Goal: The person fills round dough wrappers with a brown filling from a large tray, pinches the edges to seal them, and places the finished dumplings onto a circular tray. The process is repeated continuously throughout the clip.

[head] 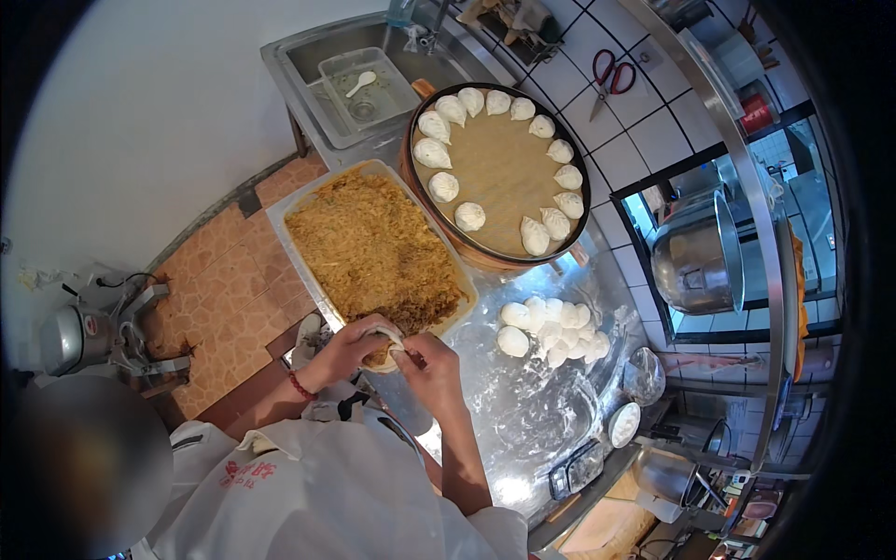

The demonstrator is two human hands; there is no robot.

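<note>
My left hand (346, 353), with a red bead bracelet at the wrist, cups a filled dough wrapper (378, 358). Brown filling shows inside it. The fingers of my right hand (428, 364) pinch the wrapper's edge from the other side. Both hands are over the near end of a rectangular plastic tub (371, 166) full of shredded brown filling (371, 245). Beyond the tub stands a round steamer (500, 175) with a ring of pleated buns (432, 152) along its rim. Right of the hands, several dough pieces (549, 329) lie clustered on the floured metal table (518, 420).
A sink (294, 63) at the back holds a plastic container (399, 91) with a white spoon (361, 84). A flour bowl (624, 425) and a digital scale (577, 469) sit along the table's right side. Red-handled scissors (612, 77) hang on the tiled wall.
</note>
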